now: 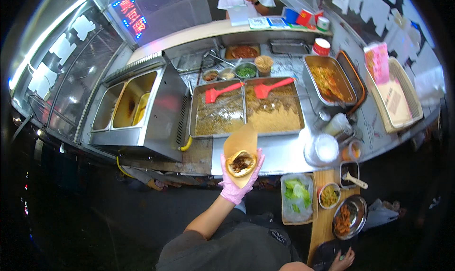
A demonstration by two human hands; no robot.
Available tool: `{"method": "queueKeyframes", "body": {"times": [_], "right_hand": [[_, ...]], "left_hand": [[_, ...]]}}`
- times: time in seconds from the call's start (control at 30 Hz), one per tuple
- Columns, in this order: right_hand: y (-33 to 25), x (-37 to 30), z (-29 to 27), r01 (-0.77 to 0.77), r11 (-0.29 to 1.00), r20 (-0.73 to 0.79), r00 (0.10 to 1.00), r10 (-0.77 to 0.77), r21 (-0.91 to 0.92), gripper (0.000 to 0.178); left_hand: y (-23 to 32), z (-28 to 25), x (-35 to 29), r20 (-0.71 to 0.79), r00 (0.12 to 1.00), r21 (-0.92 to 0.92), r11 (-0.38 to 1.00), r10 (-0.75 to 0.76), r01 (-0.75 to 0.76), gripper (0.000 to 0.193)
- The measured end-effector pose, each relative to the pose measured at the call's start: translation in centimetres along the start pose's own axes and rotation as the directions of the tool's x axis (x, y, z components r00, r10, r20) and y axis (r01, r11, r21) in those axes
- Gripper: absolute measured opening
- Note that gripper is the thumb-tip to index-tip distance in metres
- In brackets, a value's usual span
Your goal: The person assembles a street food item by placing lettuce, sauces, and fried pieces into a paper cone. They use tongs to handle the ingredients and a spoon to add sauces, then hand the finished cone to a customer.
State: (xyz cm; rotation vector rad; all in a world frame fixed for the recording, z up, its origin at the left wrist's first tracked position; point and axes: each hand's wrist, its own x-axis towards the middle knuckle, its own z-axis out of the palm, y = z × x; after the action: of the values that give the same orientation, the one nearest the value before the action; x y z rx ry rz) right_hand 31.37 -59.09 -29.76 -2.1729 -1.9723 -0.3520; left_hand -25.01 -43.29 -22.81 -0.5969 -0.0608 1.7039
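My left hand [235, 188], in a pink glove, holds a round filled bun [240, 164] in a brown paper sleeve [241, 140]. Its thumb and fingers wrap the sides, and dark filling shows in the bun's opening. Beyond it are two metal trays: the left tray [193, 114] holds brownish liquid, the right tray [302, 112] a tan layer. A red brush [222, 92] lies across one and a second red brush [272, 87] across the other. At the lower right edge, my bare right hand [343, 260] is partly cut off. Its fingers curl on something small beside a dark container.
A two-basin metal fryer [163, 110] stands at left. Right of my left hand are stacked clear lids [322, 150], a lettuce tray [283, 209], and a steel bowl [362, 219] on a wooden board [320, 228]. A person [246, 1] stands beyond the counter.
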Motion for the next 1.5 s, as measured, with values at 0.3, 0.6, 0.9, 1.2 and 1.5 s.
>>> {"method": "queueKeyframes", "body": {"times": [0.3, 0.6, 0.9, 1.2, 1.5], "right_hand": [[-56.0, 30.2, 6.1, 0.321, 0.389, -0.119, 0.879, -0.462, 0.863, 0.038], [-89.8, 46.3, 19.7, 0.717, 0.606, 0.029, 0.637, -0.77, 0.343, 0.052], [-96.2, 48.1, 28.5, 0.019, 0.356, 0.161, 0.869, -0.469, 0.934, 0.025], [-94.1, 46.5, 27.2, -0.164, 0.192, 0.247, 0.766, -0.593, 0.968, 0.034], [-94.3, 46.2, 26.3, -0.573, 0.05, 0.523, 0.704, -0.48, 0.818, 0.033]], "left_hand": [[13.7, 7.6, 4.9, -0.014, 0.986, -0.241, 0.956, 0.166, -0.164, 0.082], [23.6, 11.1, 12.2, -0.055, 0.979, -0.214, 0.955, 0.196, -0.203, 0.078], [26.7, 12.0, 14.0, -0.142, 0.985, -0.359, 0.923, 0.094, -0.139, 0.079], [28.3, 11.4, 15.2, -0.145, 0.981, -0.35, 0.92, 0.131, -0.174, 0.079], [28.8, 11.7, 15.9, -0.106, 0.978, -0.399, 0.893, 0.181, -0.208, 0.074]]}}
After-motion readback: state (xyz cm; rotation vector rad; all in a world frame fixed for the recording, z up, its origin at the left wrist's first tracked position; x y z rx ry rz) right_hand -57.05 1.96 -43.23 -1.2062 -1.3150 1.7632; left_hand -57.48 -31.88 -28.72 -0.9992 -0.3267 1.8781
